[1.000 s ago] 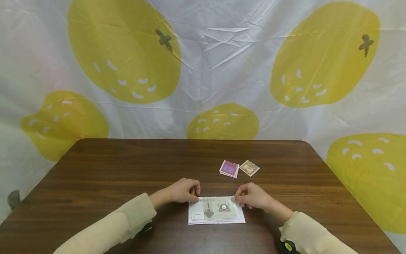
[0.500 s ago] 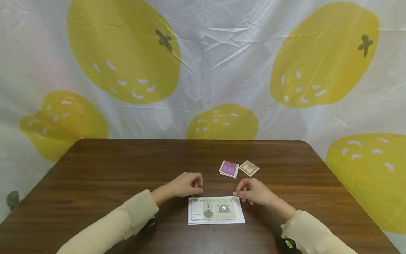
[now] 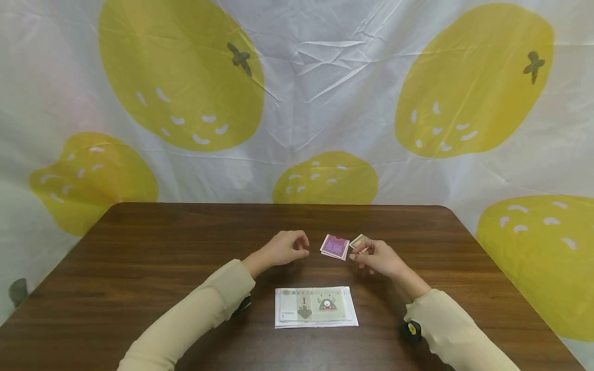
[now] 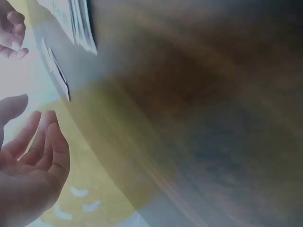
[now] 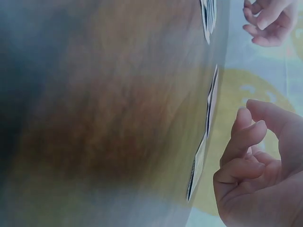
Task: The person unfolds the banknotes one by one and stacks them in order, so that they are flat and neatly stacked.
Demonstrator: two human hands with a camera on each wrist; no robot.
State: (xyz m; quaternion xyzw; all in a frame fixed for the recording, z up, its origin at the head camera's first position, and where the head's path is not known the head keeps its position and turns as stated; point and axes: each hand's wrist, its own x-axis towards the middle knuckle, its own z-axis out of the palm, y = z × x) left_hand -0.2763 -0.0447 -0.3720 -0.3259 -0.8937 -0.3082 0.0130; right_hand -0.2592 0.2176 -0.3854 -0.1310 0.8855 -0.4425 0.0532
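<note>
A stack of play banknotes (image 3: 320, 306) lies flat near the front of the table, its top note marked 1 with a small cartoon figure. Farther back rests a folded purple banknote (image 3: 335, 247). Just right of it is a folded tan banknote (image 3: 359, 240), partly hidden behind my right hand (image 3: 378, 258). That hand hovers with bent, relaxed fingers and holds nothing; its fingertips overlap the tan note's near side in the head view. My left hand (image 3: 284, 248) is held left of the purple note, fingers loosely curved with a gap to the thumb (image 4: 14, 108).
The dark wooden table (image 3: 185, 226) ends at the back against a hanging white cloth (image 3: 297, 103) printed with yellow fruit. Both forearms in cream sleeves (image 3: 204, 301) reach in from the front, on either side of the stack.
Both hands have let go of the banknote stack and moved away from the body toward the two folded notes. The stack stays in place on the table.
</note>
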